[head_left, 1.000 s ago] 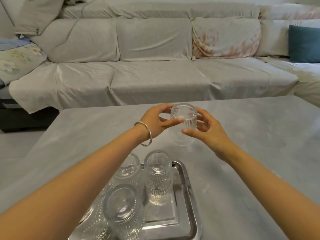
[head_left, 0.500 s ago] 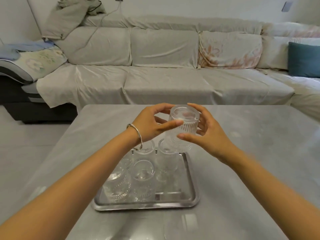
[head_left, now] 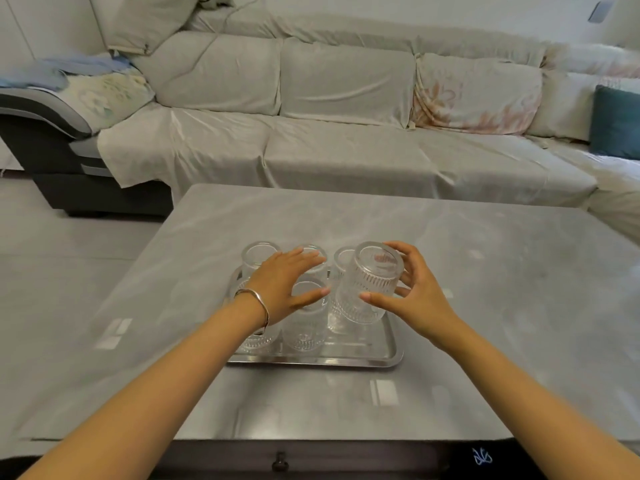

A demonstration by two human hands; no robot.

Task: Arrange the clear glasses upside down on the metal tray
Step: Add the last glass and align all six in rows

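Over the metal tray, my right hand grips an inverted glass for its free corner, left hand spread empty.

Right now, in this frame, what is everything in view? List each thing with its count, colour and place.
ribbed clear glass: one, clear, upside down, tilted, held over the tray's right part
other clear glasses: at least five, clear, upside down on the tray, partly hidden by the left hand
rectangular metal tray: one, silver, table centre
grey marble-look table: one, grey, foreground
covered sectional sofa: one, beige, behind the table
teal cushion: one, far right on the sofa
silver bangle: one, left wrist
left hand: open, over the tray's glasses
right hand: gripping the ribbed glass
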